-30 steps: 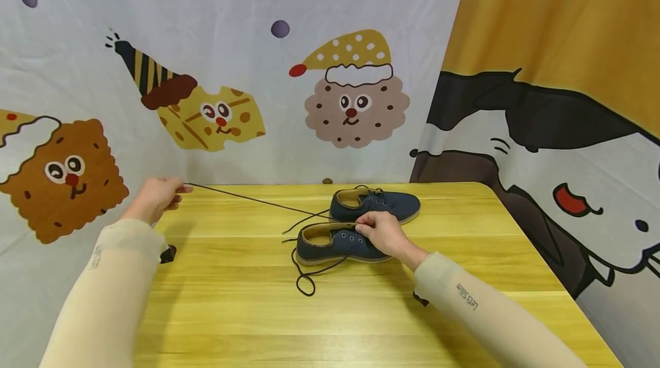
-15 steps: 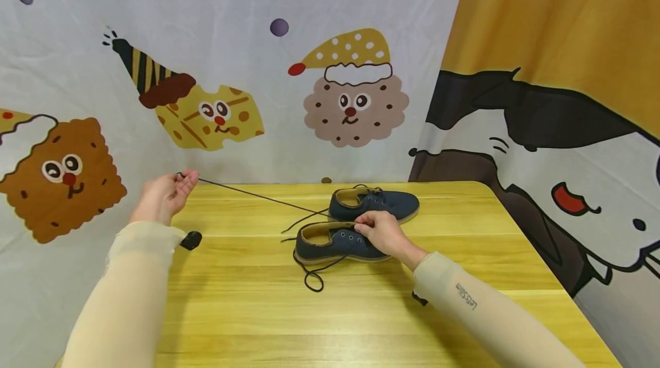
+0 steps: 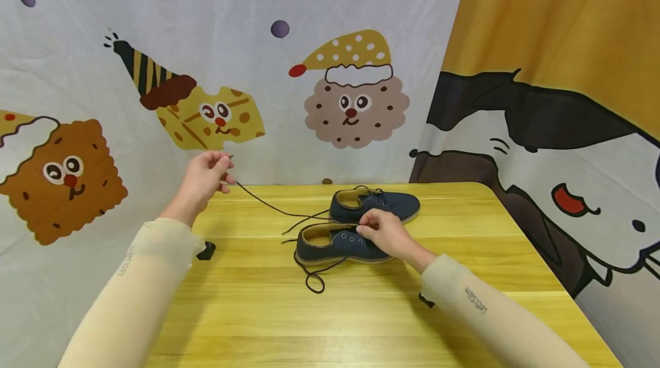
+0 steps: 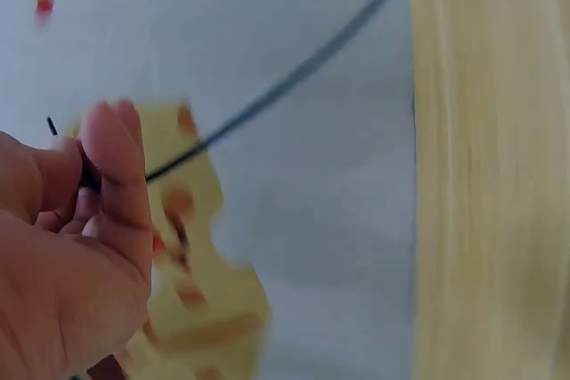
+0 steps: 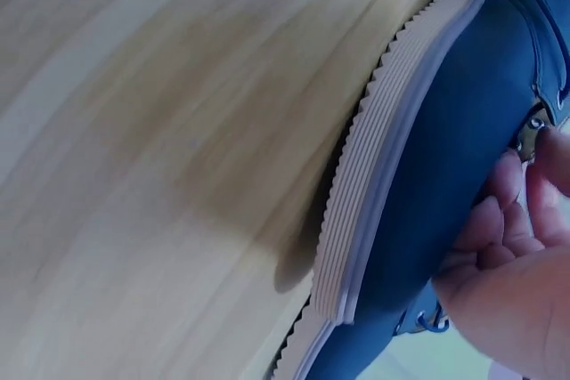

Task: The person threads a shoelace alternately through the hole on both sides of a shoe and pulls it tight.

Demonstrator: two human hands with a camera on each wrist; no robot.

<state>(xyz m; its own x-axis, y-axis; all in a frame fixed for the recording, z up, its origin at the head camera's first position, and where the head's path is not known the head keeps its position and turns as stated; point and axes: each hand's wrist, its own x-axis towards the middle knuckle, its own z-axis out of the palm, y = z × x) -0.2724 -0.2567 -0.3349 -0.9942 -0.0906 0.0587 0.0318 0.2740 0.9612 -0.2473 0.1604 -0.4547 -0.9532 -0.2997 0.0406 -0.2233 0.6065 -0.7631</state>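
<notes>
A navy lace-up shoe (image 3: 314, 253) with a tan lining stands on the table, its toe to the right. Between thumb and fingers, my left hand (image 3: 206, 176) pinches a dark shoelace (image 3: 268, 205) near its end, raised left of the shoes. The short tip of the lace (image 4: 52, 126) sticks out past the thumb in the left wrist view. From there the lace sags down to the near shoe. My right hand (image 3: 387, 234) pinches that shoe at its eyelet flap (image 5: 532, 135), partly hidden behind the fingers.
Right behind stands a matching shoe (image 3: 404, 204), its lace threaded. A loose lace loop (image 3: 314, 283) lies on the wooden table (image 3: 247, 310) in front of the near shoe. A printed cloth (image 3: 289, 161) hangs behind the table's back edge.
My left hand has moved right, toward the shoes, and risen; the stretched lace now hangs slack. The lace loop in front has shifted slightly right. My right hand stays at the near shoe.
</notes>
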